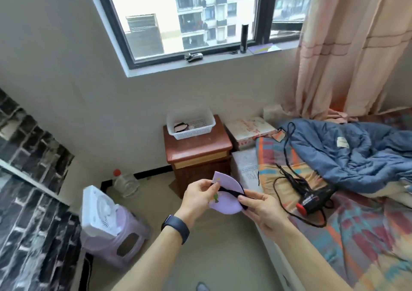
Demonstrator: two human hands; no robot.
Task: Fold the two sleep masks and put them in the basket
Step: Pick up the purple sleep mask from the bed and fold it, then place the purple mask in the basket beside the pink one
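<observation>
A lilac sleep mask point(226, 202) with a dark strap is bent in half between my hands, in front of the nightstand. My left hand point(198, 196) pinches its left side with a small printed figure showing. My right hand point(259, 208) pinches the right end where the dark strap sits. A white slotted basket point(191, 133) stands on the brown nightstand point(198, 151) under the window. Inside it lies a second, pink mask with dark edging point(180, 126).
A bed with a colourful sheet point(356, 235) fills the right side, with a black hair dryer point(314, 199) and its cord on it, plus a blue quilt point(356, 150). A white fan on a lilac stool point(107, 226) and a plastic bottle point(124, 182) stand at the left.
</observation>
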